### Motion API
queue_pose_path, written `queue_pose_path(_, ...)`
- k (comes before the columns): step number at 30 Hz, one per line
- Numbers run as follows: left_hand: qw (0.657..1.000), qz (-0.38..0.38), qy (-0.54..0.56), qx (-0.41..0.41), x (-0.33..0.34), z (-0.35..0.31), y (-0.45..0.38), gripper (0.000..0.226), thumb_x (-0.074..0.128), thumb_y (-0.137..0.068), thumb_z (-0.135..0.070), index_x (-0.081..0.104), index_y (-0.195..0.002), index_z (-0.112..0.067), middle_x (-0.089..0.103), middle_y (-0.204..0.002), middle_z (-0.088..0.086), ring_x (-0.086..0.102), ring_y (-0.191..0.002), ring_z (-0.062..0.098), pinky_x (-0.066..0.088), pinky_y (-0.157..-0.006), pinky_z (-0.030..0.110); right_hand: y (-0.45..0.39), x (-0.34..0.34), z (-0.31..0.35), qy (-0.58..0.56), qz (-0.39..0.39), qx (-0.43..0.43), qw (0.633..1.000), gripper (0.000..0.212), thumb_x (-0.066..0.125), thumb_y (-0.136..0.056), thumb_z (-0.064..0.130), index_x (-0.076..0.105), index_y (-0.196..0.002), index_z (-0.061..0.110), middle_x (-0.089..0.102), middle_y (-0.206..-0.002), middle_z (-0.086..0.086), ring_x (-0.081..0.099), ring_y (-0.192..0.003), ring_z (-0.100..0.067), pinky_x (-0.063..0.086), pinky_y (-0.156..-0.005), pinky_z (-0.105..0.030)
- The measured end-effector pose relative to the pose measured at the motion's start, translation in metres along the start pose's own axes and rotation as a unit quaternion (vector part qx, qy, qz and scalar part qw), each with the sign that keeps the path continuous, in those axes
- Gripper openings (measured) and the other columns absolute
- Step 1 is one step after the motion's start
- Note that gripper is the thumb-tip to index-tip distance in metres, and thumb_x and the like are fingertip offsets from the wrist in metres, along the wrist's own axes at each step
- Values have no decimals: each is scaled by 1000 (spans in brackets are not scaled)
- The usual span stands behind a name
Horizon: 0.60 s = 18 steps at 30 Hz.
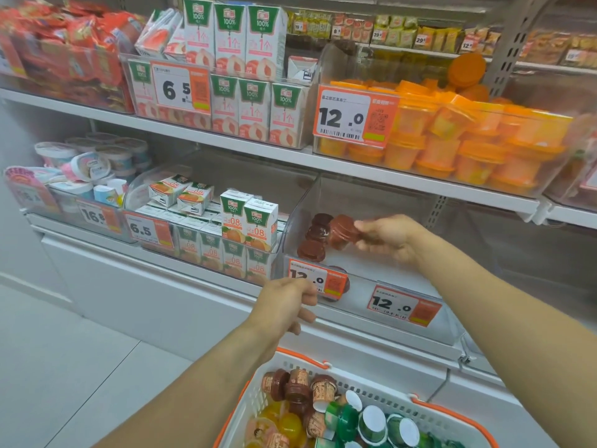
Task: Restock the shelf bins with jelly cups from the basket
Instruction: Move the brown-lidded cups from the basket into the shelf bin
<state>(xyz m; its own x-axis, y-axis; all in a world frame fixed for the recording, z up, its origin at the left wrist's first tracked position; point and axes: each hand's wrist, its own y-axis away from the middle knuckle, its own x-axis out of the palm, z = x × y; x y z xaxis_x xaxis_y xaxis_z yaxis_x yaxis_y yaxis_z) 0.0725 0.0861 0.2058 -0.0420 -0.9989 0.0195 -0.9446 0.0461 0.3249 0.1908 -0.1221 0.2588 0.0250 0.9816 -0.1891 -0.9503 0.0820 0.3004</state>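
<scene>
While a brown jelly cup (343, 232) is pinched on its side in the fingers of the right hand (387, 238), it is held inside the clear lower bin (381, 202), just above the bin's front lip. Three more brown cups (315, 239) are stacked against the bin's left wall; one further cup is partly hidden behind the left price tag (318, 281) on the bin front. To the right of the held cup, the bin floor is seen bare up to the far wall. Below the bin front, the left hand (286, 305) is held with fingers loosely curled and nothing in it. Below the bin, the white basket (381, 412) with an orange rim is seen, loaded with brown, green and yellow cups.
</scene>
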Motion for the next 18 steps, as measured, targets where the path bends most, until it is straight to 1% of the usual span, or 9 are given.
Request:
queue_pose_path(2, 1000, 13, -26, -6, 0, 4, -1, 20, 56, -95, -18, 71, -100, -5, 71, -97, 10, 62, -68, 20, 41, -45, 24, -24, 2, -11, 36, -38, 28, 998, 26, 68, -92, 12, 64, -111, -5, 72, -83, -18, 63, -55, -16, 58, -53, -25)
queue_pose_path(5, 999, 25, -45, -11, -1, 6, -3, 18, 58, -94, -18, 71, -99, -6, 71, -92, 8, 63, -69, 19, 42, -48, 25, -48, 9, -27, 110, -62, 55, 990, 30, 67, -93, 12, 61, -117, -5, 70, -87, -18, 62, -55, -18, 59, -65, -30)
queue_pose_path(8, 998, 31, -55, -12, -2, 7, -5, 15, 59, -94, -18, 70, -94, -8, 70, -90, 6, 63, -69, 18, 42, -49, 25, -56, 16, -33, 150, -65, 62, 985, 30, 68, -93, 10, 61, -116, -7, 68, -81, -19, 62, -58, -21, 58, -70, -34)
queue_pose_path(11, 997, 33, -61, -16, -5, 9, -6, 15, 59, -93, -18, 70, -91, -8, 69, -87, 6, 62, -68, 17, 42, -49, 25, -52, 21, -35, 182, -56, 80, 979, 30, 67, -93, 10, 57, -115, -8, 67, -83, -20, 63, -63, -23, 59, -83, -40)
queue_pose_path(12, 997, 33, -61, -17, -6, 9, -6, 15, 59, -93, -18, 70, -92, -8, 69, -86, 5, 61, -67, 17, 42, -50, 25, -50, 20, -35, 190, -50, 84, 977, 29, 66, -94, 11, 57, -115, -8, 67, -83, -20, 63, -64, -22, 59, -83, -39)
queue_pose_path(15, 997, 29, -70, -21, -8, 11, -7, 18, 58, -93, -18, 70, -97, -4, 69, -87, 7, 61, -68, 18, 42, -50, 25, -45, 18, -35, 204, -38, 92, 974, 31, 66, -94, 12, 59, -116, -8, 68, -89, -19, 62, -64, -19, 59, -75, -32)
queue_pose_path(18, 996, 26, -82, -27, -8, 12, -6, 20, 58, -93, -18, 70, -98, -3, 71, -91, 9, 62, -70, 20, 42, -51, 26, -39, 19, -33, 226, -28, 88, 970, 33, 69, -92, 16, 61, -116, -6, 69, -93, -17, 62, -63, -18, 61, -75, -32)
